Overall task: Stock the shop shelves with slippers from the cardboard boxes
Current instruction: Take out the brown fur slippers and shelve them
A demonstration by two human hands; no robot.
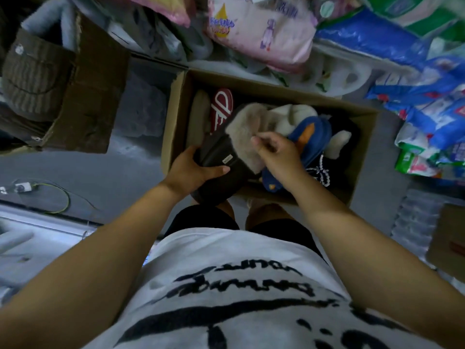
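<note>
An open cardboard box (pixel 271 90) stands on the grey floor in front of me, holding several slippers. My left hand (pixel 193 170) grips a dark brown slipper (pixel 221 157) with beige fur lining (pixel 247 132) over the box's near left corner. My right hand (pixel 279 152) hovers at the fur lining, thumb and forefinger pinching at its edge. Under that hand lies a blue slipper with an orange beak (pixel 312 132). A red-soled slipper (pixel 221 108) and a beige one (pixel 198 114) stand at the box's left end, and a cream fluffy slipper (pixel 292 114) lies in the middle.
A second cardboard box (pixel 83 104) with brown ribbed slippers (pixel 35 74) sits at the left. Packs of diapers and tissues (pixel 259 34) are piled behind and to the right (pixel 427 109). A cable and socket (pixel 25 187) lie on the floor at left.
</note>
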